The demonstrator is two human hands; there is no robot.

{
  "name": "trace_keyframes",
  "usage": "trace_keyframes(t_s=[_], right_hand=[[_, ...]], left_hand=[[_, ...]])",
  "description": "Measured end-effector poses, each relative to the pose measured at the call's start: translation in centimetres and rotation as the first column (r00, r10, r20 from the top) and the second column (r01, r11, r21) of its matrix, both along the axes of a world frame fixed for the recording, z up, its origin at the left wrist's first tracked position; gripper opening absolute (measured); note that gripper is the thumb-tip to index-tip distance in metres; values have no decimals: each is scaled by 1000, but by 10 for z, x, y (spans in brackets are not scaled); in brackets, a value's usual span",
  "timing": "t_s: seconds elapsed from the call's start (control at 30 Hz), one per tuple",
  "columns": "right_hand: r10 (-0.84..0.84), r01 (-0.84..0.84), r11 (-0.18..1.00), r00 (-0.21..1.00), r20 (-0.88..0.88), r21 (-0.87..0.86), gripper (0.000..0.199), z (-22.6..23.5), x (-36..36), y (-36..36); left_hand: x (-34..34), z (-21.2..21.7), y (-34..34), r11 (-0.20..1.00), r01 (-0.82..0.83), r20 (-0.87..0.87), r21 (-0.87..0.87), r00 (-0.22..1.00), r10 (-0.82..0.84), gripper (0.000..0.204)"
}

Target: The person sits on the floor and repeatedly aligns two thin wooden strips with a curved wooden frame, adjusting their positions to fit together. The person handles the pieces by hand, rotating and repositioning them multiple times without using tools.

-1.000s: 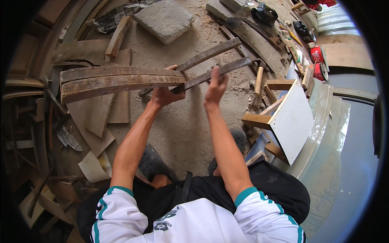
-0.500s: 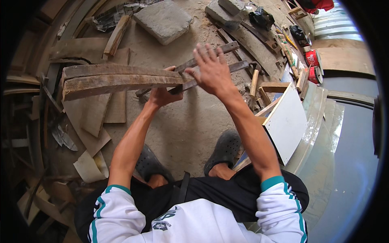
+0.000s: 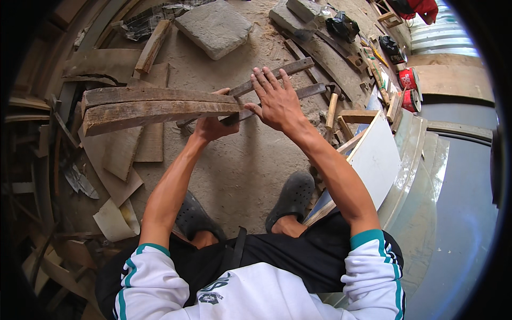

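A wooden frame made of thick brown beams [image 3: 154, 110] and two thinner dark slats [image 3: 294, 68] is held up in front of me. My left hand [image 3: 210, 128] is wrapped round it from below, near where the beams meet the slats; part of its fingers is hidden behind the wood. Over the slats, my right hand [image 3: 278, 104] lies flat, with fingers stretched out and thumb apart. Its palm is hidden, so whether it presses on the wood I cannot tell.
On the floor ahead lies a grey stone slab [image 3: 214, 29]. A hammer [image 3: 332, 109] is to the right, beside a white panel [image 3: 375, 160] with a wood frame. Red cans [image 3: 408, 80] stand farther right. Wood offcuts [image 3: 120, 149] are piled at left.
My right hand has come slightly nearer to me along the slats, its fingers sharper than before. The left hand keeps its hold, and the frame has barely moved.
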State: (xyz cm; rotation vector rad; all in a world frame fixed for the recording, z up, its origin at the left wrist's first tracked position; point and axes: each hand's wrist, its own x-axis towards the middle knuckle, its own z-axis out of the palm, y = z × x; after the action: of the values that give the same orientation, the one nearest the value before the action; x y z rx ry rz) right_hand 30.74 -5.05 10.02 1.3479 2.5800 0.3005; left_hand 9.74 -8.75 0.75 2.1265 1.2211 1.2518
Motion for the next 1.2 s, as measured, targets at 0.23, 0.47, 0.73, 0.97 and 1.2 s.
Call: trace_keyframes(t_s=[0.23, 0.47, 0.73, 0.97, 1.2], right_hand=[[-5, 5, 1000, 1000, -3, 0, 74, -2, -3, -1], [13, -13, 1000, 1000, -16, 14, 74, -3, 1, 0], [181, 151, 918, 663, -727, 367, 61, 0, 7, -9], [-301, 664, 626, -277, -912, -408, 67, -50, -2, -75], [-654, 46, 719, -293, -697, -694, 61, -83, -38, -74]], left_hand=[[-1, -2, 1, 1000, -5, 2, 9, 1000, 5, 78], [1, 1, 2, 998, 12, 22, 64, 1000, -13, 82], [-2, -9, -1, 991, -5, 90, -131, 996, 17, 86], [-1, -16, 1, 999, -12, 72, -39, 997, 14, 90], [-1, -14, 3, 1000, 27, 31, 16, 999, -28, 84]])
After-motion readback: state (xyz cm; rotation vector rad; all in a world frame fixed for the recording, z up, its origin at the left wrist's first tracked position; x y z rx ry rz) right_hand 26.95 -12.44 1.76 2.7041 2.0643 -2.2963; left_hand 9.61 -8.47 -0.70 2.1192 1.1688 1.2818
